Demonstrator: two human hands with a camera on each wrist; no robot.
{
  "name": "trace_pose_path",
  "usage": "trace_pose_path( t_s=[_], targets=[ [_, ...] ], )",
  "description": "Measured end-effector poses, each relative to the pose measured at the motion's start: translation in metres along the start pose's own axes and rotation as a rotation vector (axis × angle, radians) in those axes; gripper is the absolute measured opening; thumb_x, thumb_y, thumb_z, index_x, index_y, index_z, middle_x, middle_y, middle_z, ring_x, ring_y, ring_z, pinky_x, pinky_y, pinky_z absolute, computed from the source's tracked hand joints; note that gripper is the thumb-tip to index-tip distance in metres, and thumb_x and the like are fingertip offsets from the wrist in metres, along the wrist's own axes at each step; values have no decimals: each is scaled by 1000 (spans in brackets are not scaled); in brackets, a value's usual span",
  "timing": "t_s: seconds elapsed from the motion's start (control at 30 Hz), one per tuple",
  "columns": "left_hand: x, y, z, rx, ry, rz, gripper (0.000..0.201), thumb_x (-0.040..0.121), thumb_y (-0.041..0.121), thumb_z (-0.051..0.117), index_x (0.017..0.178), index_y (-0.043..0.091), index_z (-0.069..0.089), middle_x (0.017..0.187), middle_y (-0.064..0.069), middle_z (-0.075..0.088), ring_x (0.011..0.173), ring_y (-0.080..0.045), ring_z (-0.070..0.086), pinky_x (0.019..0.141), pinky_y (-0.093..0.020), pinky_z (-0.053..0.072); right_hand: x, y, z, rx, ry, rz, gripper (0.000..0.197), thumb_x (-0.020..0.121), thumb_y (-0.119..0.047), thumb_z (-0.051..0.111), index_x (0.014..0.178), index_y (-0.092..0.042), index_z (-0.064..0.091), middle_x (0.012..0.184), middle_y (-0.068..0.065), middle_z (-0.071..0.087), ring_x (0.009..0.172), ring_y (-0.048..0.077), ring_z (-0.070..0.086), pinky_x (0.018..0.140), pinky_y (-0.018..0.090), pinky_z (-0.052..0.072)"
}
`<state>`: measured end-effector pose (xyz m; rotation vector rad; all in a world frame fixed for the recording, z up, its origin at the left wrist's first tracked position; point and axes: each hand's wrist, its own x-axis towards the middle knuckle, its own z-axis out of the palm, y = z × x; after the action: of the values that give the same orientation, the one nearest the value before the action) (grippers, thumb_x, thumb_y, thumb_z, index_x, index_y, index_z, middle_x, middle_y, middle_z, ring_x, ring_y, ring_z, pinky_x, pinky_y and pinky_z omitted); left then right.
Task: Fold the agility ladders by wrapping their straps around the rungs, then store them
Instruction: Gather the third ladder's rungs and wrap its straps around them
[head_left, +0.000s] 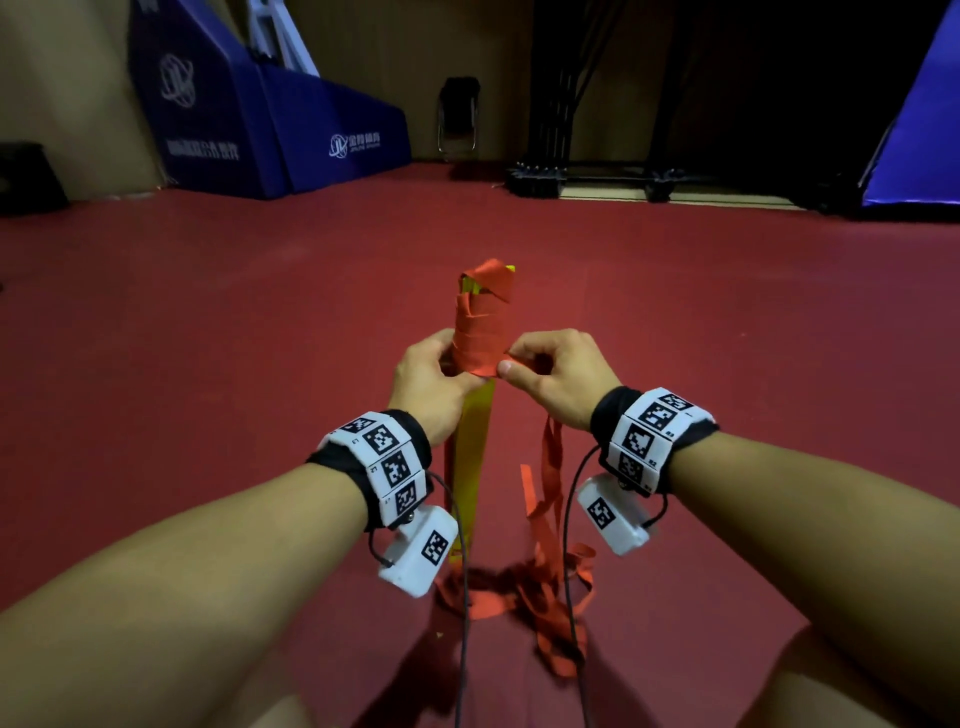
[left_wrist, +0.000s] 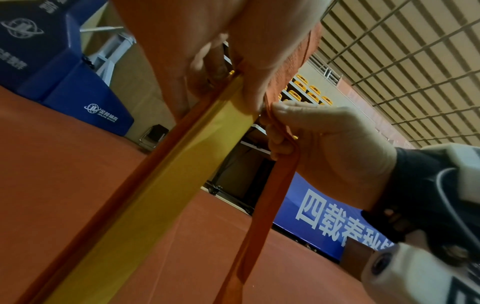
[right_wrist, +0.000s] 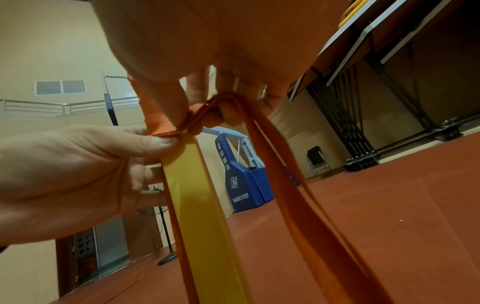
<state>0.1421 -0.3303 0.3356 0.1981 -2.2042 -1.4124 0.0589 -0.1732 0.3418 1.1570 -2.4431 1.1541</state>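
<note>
The stack of flat yellow plastic rungs (head_left: 475, 441) stands nearly upright on the dark red floor (head_left: 208, 364), its long axis running up from between the person's knees to a top end that points away and slightly upward. The upper stretch is bound in turns of flat red woven strap (head_left: 480, 332), ending in a loose fold over the top end.

The left hand (head_left: 428, 382) grips the bundle at the lower edge of the wrapping, fingers curled round the far side and thumb pressed on the near face of the rungs. In the left wrist view the yellow rungs (left_wrist: 166, 179) run diagonally down from that grip.

The right hand (head_left: 553, 376) sits just to the right of the bundle, level with the left and almost touching it. Its thumb and curled fingers (right_wrist: 223, 115) pinch the strap (right_wrist: 285, 185) (doubled here, two bands side by side) where it leaves the last turn. Below those fingers the free strap hangs down beside the bare rungs (right_wrist: 197, 195) and gathers in a tangled red heap (head_left: 519, 597) on the floor at the foot of the bundle.

Beyond the hands, well apart, blue padded mats (head_left: 260, 119) lean against the wall beside a black folding chair (head_left: 458, 117).
</note>
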Motion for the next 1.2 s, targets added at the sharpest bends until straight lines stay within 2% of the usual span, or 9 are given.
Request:
trace_pose_path(
  t_s=[0.3,0.43,0.53,0.63,0.7,0.87,0.93,1.07,1.2],
  targets=[
    [1,-1,2,-147,23,-19,41,79,-5,78,112,14,63,91,1,77,88,-14,74,84,-36,60,2,-5,2,-23,-40,7,16,96,-23,61,80,-26,62,61,-6,55,56,9,48,58,28,35],
    [2,-2,3,-180,21,-15,42,80,-7,78,110,12,56,77,10,74,75,-3,70,74,-23,54,5,-6,1,-4,-3,47,11,96,-25,62,87,-21,67,60,-12,52,56,2,46,55,19,33],
    [2,-5,2,-180,40,-34,34,79,4,82,100,19,60,96,3,72,81,-12,70,73,-29,56,7,-6,1,34,-16,75,15,97,-28,59,82,-23,61,63,-11,53,58,2,46,55,21,32],
    [1,-13,3,-131,20,-64,13,84,23,81,89,27,69,86,9,71,79,-13,66,73,-37,54,7,-8,0,19,-44,85,18,98,-31,57,81,-24,57,64,-9,53,59,3,46,54,21,31],
    [-1,-14,4,-161,-56,-125,4,90,26,75,89,28,71,85,2,73,83,-20,68,73,-38,56,8,-9,-2,15,-47,85,20,98,-30,56,79,-26,55,63,-9,52,58,3,45,53,20,31],
    [-6,-8,7,-203,-212,-204,6,99,13,62,103,16,64,88,-5,69,68,-9,69,56,-22,54,10,-8,-4,53,-20,104,17,98,-28,57,83,-21,59,63,-7,52,58,6,46,52,17,30],
    [-6,-8,9,-209,-210,-215,7,100,13,60,106,17,63,90,-6,70,76,-14,70,60,-25,56,10,-8,-5,78,-12,106,16,98,-28,57,84,-20,60,64,-6,52,57,7,45,52,17,31],
    [-5,-8,16,-249,-121,-214,10,102,18,58,100,21,67,93,-17,70,88,-33,67,82,-51,56,12,-11,-6,119,0,97,20,99,-31,57,85,-17,62,66,-6,54,58,8,46,55,24,35],
    [-5,-3,27,-384,-29,-234,18,105,11,49,95,13,63,76,-8,59,72,-25,56,69,-38,47,13,-11,-8,207,14,101,20,97,-30,60,85,-16,66,66,-5,57,59,11,48,62,31,40]
  ],
)
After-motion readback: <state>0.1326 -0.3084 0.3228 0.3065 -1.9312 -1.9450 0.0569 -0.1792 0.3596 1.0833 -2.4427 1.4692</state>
